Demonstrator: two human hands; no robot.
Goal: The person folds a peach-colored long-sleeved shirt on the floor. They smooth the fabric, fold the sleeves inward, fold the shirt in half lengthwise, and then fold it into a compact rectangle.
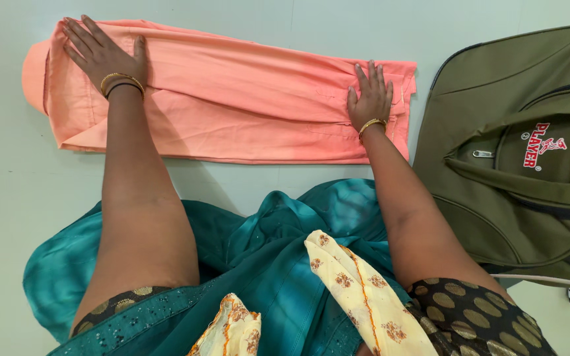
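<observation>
Pale floor bears one peach garment (232, 105) under two flat hands, left hand (103, 56), right hand (369, 97).

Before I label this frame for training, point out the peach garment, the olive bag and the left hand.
peach garment (245, 112), head view, on its middle fold.
olive bag (496, 217), head view, on its lower front panel.
left hand (103, 56), head view, on its back.
</observation>
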